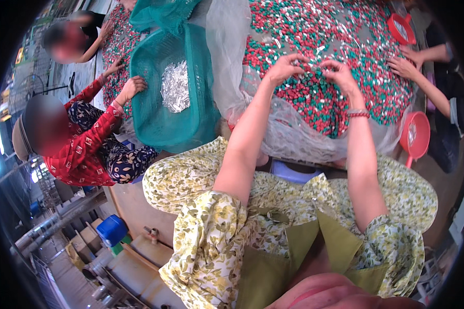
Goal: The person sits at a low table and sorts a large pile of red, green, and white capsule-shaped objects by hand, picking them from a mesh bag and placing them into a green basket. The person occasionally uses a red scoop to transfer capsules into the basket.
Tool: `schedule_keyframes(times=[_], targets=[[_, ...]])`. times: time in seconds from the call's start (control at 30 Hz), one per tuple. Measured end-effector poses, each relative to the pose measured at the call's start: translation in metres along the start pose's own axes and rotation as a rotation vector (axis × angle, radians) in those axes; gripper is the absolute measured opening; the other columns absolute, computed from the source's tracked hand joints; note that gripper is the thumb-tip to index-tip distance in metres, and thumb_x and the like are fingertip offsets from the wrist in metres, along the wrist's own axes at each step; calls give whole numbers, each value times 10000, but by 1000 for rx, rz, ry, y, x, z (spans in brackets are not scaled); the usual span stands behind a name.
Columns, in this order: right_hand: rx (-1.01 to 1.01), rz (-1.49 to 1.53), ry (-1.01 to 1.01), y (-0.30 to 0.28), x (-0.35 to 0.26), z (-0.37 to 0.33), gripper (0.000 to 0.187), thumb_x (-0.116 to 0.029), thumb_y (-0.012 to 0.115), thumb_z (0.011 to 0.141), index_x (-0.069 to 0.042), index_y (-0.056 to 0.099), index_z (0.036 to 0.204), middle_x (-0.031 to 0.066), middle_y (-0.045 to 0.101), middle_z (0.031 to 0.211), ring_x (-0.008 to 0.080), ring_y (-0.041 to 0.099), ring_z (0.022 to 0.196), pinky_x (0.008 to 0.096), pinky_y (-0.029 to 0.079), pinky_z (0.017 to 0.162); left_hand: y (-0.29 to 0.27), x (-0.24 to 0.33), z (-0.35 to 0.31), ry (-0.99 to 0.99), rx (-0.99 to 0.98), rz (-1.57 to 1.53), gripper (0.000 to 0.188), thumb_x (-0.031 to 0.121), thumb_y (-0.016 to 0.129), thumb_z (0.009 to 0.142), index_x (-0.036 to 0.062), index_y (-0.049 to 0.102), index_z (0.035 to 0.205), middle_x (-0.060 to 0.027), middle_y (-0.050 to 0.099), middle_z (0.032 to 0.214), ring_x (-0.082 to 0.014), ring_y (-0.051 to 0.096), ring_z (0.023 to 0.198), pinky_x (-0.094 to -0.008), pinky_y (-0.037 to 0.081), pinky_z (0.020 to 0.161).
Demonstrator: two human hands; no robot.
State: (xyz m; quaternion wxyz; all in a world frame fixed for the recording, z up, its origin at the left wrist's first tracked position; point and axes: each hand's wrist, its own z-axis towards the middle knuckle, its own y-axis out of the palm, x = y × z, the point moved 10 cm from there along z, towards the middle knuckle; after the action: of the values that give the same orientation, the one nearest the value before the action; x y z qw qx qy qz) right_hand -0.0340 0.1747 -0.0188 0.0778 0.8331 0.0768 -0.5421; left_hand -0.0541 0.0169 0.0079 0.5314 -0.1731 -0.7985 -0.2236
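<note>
My left hand (287, 69) hovers over a broad heap of small red, green and white pieces (314, 105). Its fingers are curved and apart from the thumb, and I make out nothing between them. Facing it a short way to the right is my right hand (340, 76), a red beaded bracelet on its wrist. That hand is loosely curved too, with a gap between fingers and thumb. The pieces are too small to name; they lie on clear plastic sheeting (288, 136) that hangs over the near edge.
A green mesh-covered basin (139, 121) at left holds silvery-white sticks (176, 86). A person in a red top (82, 149) touches its rim. Two red scoops (417, 135) (401, 28) sit at right, near another person's hands (410, 63). A further person works at upper left.
</note>
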Motion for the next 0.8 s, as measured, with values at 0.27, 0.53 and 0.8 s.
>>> schedule_keyframes(times=[0.27, 0.53, 0.8], targets=[[152, -135, 21, -12, -34, -25, 451, -104, 538, 823, -168, 519, 1269, 103, 563, 1135, 169, 604, 899, 270, 541, 620, -31, 25, -2, -19, 264, 146, 255, -74, 525, 811, -28, 614, 1045, -91, 609, 942, -132, 613, 762, -231, 565, 671], [362, -527, -96, 17, -20, -10, 196, -171, 603, 809, -58, 685, 946, 179, 654, 852, 300, 634, 845, 392, 482, 787, -23, 60, 1, 30, 240, 175, 194, -51, 522, 839, -77, 592, 1018, -121, 590, 932, -183, 626, 791, -312, 602, 668], [505, -801, -369, 54, -40, -24, 502, -118, 669, 749, -123, 525, 1230, 111, 506, 1088, 308, 462, 1029, 420, 438, 866, -50, 52, 21, 289, 492, 633, 614, -24, 654, 747, 103, 452, 1313, -177, 535, 1184, -203, 639, 767, -314, 567, 621]])
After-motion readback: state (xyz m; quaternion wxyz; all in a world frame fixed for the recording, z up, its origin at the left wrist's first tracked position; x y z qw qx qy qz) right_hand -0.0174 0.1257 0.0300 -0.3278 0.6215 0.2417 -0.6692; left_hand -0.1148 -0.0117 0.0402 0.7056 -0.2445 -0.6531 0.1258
